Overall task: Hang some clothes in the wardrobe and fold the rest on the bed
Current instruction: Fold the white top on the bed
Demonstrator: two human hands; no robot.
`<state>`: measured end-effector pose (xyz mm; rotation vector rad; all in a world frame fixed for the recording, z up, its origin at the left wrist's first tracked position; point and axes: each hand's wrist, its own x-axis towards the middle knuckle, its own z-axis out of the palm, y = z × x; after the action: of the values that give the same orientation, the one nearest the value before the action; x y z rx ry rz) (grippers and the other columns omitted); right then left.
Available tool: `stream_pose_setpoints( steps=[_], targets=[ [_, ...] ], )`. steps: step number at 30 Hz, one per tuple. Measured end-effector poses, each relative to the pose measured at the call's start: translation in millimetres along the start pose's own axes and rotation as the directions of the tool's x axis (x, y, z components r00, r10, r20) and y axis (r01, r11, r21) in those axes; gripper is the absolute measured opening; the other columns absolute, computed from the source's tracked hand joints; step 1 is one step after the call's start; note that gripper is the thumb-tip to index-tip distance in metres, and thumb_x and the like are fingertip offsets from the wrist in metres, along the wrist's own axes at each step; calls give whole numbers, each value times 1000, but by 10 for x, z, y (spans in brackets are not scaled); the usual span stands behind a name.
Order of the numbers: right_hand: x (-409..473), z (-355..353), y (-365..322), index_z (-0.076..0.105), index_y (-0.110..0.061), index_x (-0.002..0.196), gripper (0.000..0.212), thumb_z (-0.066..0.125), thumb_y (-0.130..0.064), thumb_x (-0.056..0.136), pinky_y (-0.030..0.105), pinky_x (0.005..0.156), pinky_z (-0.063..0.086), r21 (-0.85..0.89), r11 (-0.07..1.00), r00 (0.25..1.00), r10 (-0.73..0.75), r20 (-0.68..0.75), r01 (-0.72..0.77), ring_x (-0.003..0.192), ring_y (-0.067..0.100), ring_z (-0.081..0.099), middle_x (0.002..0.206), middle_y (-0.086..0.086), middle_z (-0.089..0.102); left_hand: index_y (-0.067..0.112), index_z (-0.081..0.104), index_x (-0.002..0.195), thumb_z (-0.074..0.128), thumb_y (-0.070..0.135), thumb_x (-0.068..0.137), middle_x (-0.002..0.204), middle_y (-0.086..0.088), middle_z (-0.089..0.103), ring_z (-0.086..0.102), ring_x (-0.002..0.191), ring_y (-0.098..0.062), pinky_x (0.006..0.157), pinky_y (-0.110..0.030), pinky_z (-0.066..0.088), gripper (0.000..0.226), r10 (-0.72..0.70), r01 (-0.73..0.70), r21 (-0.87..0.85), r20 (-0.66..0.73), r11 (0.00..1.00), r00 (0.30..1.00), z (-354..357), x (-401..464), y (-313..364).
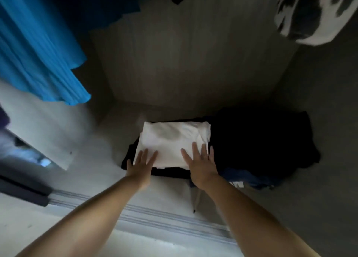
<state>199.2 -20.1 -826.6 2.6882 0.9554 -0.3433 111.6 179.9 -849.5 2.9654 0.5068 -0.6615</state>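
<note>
A folded white garment [172,140] lies on top of a dark folded piece [168,172] on the wardrobe floor [124,121]. My left hand [141,165] lies flat with straight fingers on the white garment's near left corner. My right hand [201,163] lies flat on its near right edge, fingers spread. To the right sits a heap of black clothing [257,140], with blue fabric [249,177] showing under its near side.
A bright blue pleated garment [38,53] hangs at the upper left. A black and white patterned garment [313,12] hangs at the upper right. The wardrobe's back panel [184,63] rises behind the pile. A sliding-door track [155,216] runs along the near edge.
</note>
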Motion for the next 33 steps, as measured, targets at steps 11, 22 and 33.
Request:
stream_pose_setpoints(
  steps=[11, 22, 33],
  targets=[
    [-1859, -1427, 234, -1, -31, 154, 69, 40, -42, 99, 66, 107, -15, 149, 985, 961, 43, 272, -86, 146, 37, -15, 161, 7, -13, 21, -6, 154, 43, 11, 93, 161, -8, -5, -3, 148, -24, 119, -49, 5, 78, 364, -386, 204, 139, 899, 921, -1563, -1889, 1065],
    [-3861, -3076, 380, 14, -29, 153, 66, 42, -18, 95, 60, 114, 5, 316, 908, 944, 197, 264, -277, 147, 30, 3, 159, 3, 5, 22, 6, 153, 45, 28, 95, 160, -11, 6, 5, 148, -25, 118, -50, 5, 70, 539, -570, 127, 213, 812, 815, -3268, -3749, 1315],
    [-5503, -3964, 498, 58, -14, 117, 29, 37, -24, 98, 34, 82, 46, 472, 644, 779, 603, 170, -602, 113, 30, 56, 120, 8, 60, 15, 49, 124, 38, 37, 98, 124, -7, 53, 47, 120, -26, 95, -38, 40, 35, 859, -816, 345, 50, 464, 509, -4142, -4880, 1980]
  ],
)
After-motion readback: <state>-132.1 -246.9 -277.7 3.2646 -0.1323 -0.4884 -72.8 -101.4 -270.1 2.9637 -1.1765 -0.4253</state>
